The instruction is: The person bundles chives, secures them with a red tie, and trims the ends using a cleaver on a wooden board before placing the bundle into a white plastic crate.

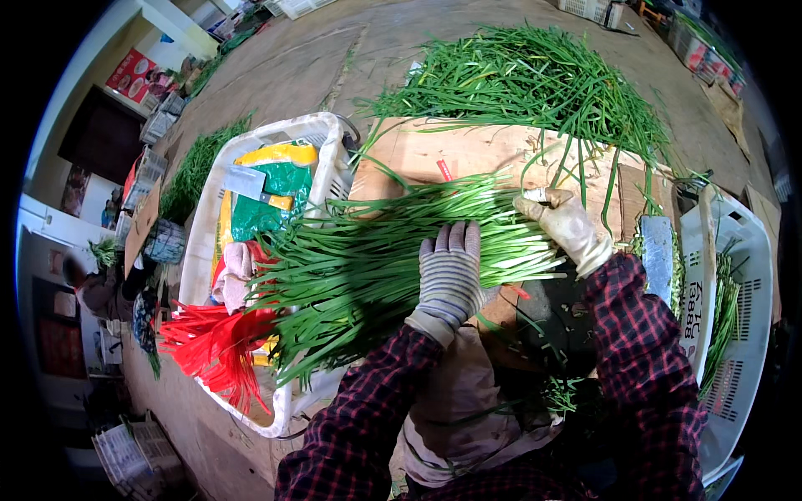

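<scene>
A thick bunch of garlic chives [368, 259] lies across a wooden board [418, 150], with pale stems to the right and green leaves to the left. My left hand [449, 275], in a striped glove, rests flat on the middle of the bunch, fingers stretched out side by side. My right hand [568, 224], in a stained pale glove, is at the stem ends with its fingers bent together; whatever is between the fingertips is too small to make out. Left of the board, red ties [221, 342] hang over the rim of a white crate [205, 225], partly under the leaf tips.
The crate holds a cleaver [246, 182], a green and yellow bag [271, 209] and a pink cloth [236, 271]. A heap of loose chives [526, 83] lies beyond the board. At right are a metal plate [657, 255] and a pale crate [748, 309]. A person [104, 288] sits far left.
</scene>
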The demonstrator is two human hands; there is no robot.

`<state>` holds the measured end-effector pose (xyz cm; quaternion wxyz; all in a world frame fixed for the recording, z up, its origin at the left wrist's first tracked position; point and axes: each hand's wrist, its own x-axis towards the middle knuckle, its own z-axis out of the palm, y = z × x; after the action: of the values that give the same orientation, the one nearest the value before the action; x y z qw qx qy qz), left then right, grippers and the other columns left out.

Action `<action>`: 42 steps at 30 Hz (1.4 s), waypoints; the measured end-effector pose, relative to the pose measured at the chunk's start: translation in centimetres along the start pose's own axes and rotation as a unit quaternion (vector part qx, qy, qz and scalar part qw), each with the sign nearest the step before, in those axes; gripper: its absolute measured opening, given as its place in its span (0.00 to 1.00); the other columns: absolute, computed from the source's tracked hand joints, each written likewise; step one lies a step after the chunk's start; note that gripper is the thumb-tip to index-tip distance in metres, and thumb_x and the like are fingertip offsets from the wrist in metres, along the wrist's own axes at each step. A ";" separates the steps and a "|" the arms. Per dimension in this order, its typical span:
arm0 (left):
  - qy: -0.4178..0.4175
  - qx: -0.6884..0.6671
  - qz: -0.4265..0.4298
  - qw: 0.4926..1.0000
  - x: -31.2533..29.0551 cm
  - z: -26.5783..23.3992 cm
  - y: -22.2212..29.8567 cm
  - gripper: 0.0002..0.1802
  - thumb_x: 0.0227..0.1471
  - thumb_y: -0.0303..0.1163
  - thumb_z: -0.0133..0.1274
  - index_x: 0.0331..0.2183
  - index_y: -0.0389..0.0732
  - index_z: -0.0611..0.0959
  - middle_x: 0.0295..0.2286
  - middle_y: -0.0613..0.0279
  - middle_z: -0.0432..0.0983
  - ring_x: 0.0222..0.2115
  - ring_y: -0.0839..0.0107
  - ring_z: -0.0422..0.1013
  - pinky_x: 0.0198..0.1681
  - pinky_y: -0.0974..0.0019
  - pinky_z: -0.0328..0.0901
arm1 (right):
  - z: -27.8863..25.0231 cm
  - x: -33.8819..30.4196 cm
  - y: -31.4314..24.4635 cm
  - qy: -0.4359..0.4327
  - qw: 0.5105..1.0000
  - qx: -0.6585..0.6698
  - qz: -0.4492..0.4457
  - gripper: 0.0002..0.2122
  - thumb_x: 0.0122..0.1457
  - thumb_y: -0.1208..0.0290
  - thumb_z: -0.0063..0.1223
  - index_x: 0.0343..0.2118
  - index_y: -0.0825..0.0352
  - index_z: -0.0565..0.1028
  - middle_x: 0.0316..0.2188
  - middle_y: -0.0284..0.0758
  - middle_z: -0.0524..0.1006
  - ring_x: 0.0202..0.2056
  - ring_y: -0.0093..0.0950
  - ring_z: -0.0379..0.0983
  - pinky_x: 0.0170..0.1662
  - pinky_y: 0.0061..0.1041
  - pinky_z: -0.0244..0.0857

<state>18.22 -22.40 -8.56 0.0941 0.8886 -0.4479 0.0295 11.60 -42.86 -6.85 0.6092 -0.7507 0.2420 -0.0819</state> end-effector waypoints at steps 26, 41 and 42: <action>0.045 -0.023 0.002 0.999 -0.5 0.8 0.0 0.56 0.26 0.52 0.67 0.55 0.36 0.64 0.53 0.51 0.61 0.56 0.51 0.57 0.58 0.40 0.50 | 2.1 1.0 -0.1 0.013 0.952 -0.302 -0.046 0.16 0.52 0.57 0.57 0.33 0.69 0.79 0.30 0.49 0.78 0.35 0.45 0.75 0.40 0.36 0.69; 0.078 -0.033 0.007 0.996 -0.7 0.2 -0.1 0.59 0.27 0.52 0.67 0.57 0.36 0.60 0.54 0.51 0.60 0.56 0.51 0.57 0.57 0.41 0.52 | -3.6 1.6 -6.2 0.112 0.984 -0.113 -0.074 0.18 0.61 0.60 0.48 0.48 0.69 0.72 0.40 0.42 0.77 0.42 0.34 0.73 0.46 0.34 0.67; 0.076 -0.030 0.006 0.997 -0.6 0.8 0.0 0.60 0.26 0.53 0.67 0.58 0.36 0.60 0.54 0.51 0.60 0.56 0.51 0.57 0.57 0.41 0.52 | -0.9 1.6 -4.2 0.078 0.956 -0.245 -0.145 0.18 0.61 0.58 0.47 0.44 0.69 0.75 0.35 0.42 0.79 0.38 0.35 0.76 0.43 0.32 0.68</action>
<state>17.85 -22.06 -9.42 0.1541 0.8781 -0.4450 0.0844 13.70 -43.81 -2.94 0.3678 -0.8950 0.1902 -0.1659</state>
